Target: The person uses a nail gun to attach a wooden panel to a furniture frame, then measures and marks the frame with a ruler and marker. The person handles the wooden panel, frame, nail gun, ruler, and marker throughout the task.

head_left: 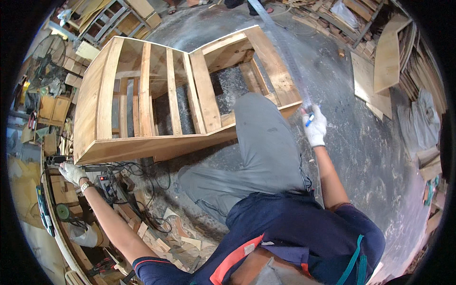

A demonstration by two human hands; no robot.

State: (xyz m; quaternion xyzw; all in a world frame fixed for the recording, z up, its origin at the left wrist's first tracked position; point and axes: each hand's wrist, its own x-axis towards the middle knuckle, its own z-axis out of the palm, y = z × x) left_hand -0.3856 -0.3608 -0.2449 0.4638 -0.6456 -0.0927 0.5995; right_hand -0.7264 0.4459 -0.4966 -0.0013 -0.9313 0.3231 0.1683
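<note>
A wooden frame (202, 97) of slats and plywood sides, bent in the middle, stands on the floor with my grey-trousered knee against its near side. My right hand (315, 127), in a white glove, is closed round a blue-and-white pen (309, 119) just beyond the frame's right corner. A long metal straightedge (284, 50) runs from that hand up to the top edge; whether the fingers also grip it is unclear. My left hand (72, 174), gloved and with a watch at the wrist, is by the frame's lower left corner, fingers bent at a dark object I cannot make out.
Beside my left arm are a wooden bench (56, 228), a power tool with a red switch (107, 186), tangled black cables (152, 209) and wood scraps (190, 241). Plywood sheets (390, 59) lean at the right. A fan (46, 61) stands at the left.
</note>
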